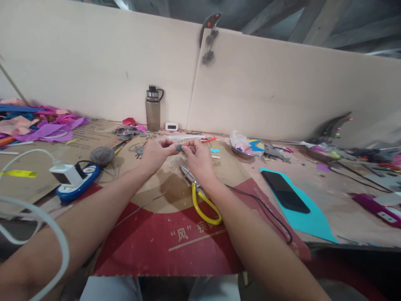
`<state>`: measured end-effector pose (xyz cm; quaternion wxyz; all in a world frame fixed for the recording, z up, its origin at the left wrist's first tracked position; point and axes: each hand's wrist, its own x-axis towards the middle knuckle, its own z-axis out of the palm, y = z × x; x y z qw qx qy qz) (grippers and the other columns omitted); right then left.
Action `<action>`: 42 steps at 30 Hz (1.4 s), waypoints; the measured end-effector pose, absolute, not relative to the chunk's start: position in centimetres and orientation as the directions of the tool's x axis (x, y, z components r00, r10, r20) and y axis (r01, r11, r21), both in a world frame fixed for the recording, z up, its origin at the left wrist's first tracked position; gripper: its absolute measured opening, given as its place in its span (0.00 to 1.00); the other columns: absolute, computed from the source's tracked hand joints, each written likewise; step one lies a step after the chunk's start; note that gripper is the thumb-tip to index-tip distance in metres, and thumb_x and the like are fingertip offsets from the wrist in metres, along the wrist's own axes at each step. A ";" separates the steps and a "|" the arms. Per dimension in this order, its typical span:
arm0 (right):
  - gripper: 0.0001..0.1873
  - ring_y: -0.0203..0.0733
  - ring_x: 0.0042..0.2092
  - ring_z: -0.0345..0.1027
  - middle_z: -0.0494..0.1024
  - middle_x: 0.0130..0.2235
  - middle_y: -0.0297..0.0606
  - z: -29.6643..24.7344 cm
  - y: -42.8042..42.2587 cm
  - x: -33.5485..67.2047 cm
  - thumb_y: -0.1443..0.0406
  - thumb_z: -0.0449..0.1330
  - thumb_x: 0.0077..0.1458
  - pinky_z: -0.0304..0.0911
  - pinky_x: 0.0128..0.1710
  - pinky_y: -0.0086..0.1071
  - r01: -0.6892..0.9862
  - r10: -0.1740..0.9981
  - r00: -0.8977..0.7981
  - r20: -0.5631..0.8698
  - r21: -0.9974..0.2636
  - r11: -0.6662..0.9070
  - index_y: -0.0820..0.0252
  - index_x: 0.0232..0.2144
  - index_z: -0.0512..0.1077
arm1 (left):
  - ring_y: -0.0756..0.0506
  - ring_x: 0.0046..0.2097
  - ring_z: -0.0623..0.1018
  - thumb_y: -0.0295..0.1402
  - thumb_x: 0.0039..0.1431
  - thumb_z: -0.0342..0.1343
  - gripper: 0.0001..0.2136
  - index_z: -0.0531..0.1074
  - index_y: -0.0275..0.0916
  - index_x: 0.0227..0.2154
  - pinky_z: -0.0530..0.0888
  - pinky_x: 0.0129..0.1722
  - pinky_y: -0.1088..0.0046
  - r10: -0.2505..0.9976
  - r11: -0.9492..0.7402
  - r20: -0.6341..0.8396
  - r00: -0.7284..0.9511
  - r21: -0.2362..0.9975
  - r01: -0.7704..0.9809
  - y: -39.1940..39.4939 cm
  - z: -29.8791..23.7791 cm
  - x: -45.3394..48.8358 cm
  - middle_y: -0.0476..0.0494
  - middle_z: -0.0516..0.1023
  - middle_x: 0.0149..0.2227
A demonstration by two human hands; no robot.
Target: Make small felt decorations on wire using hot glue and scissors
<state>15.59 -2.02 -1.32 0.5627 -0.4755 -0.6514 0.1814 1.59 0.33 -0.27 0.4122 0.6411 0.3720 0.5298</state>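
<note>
My left hand (158, 152) and my right hand (198, 156) meet over the middle of the cardboard. Between their fingertips is a small dark green piece (178, 147), pinched from both sides; its exact kind is too small to make out. Yellow-handled scissors (200, 196) lie just below my right hand, partly behind that wrist. A thin grey strand (140, 207) trails over the cardboard (163, 255), which is red and brown with printed characters. Light shavings or scraps lie under my hands.
At left are a grey yarn ball (102, 156), a blue power strip (78, 184) with a white charger, and colourful felt scraps (34, 121). A bottle (153, 108) stands by the back board. To the right, a phone (285, 191) rests on turquoise sheet (316, 221), near a small bowl (242, 152).
</note>
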 end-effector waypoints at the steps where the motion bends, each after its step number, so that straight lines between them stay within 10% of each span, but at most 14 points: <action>1: 0.06 0.34 0.29 0.63 0.72 0.28 0.32 -1.3 -2.0 15.6 0.63 0.54 0.53 0.55 0.31 0.29 0.423 0.819 0.082 0.568 -0.764 0.487 0.59 0.30 0.67 | 0.52 0.28 0.73 0.37 0.46 0.61 0.09 0.73 0.36 0.23 0.74 0.39 0.71 0.913 -0.385 0.374 0.165 0.922 0.040 0.4 -0.3 1.6 0.49 0.74 0.25; 22: 0.07 0.37 0.32 0.67 0.76 0.30 0.35 -1.3 -2.0 16.3 0.62 0.54 0.54 0.58 0.32 0.30 0.549 0.796 0.063 0.602 -0.686 0.476 0.58 0.31 0.70 | 0.50 0.30 0.75 0.37 0.49 0.59 0.08 0.75 0.36 0.25 0.72 0.35 0.73 0.881 -0.457 0.406 0.242 0.863 0.215 0.2 0.1 1.2 0.46 0.77 0.27; 32: 0.06 0.32 0.25 0.63 0.72 0.24 0.31 -0.6 -2.2 16.2 0.64 0.54 0.50 0.57 0.29 0.27 0.476 0.854 0.113 0.507 -0.782 0.402 0.60 0.27 0.68 | 0.50 0.33 0.76 0.38 0.47 0.62 0.11 0.75 0.34 0.25 0.75 0.41 0.68 0.921 -0.174 0.236 0.310 0.961 -0.215 0.5 0.2 1.2 0.44 0.77 0.30; 42: 0.06 0.33 0.24 0.62 0.70 0.22 0.30 -1.0 -2.1 16.1 0.63 0.55 0.48 0.56 0.27 0.27 0.448 0.880 0.084 0.468 -0.806 0.386 0.60 0.25 0.67 | 0.52 0.29 0.75 0.35 0.48 0.62 0.08 0.75 0.35 0.26 0.76 0.36 0.71 0.917 -0.209 0.215 0.337 0.976 -0.055 1.2 -0.3 0.9 0.46 0.77 0.28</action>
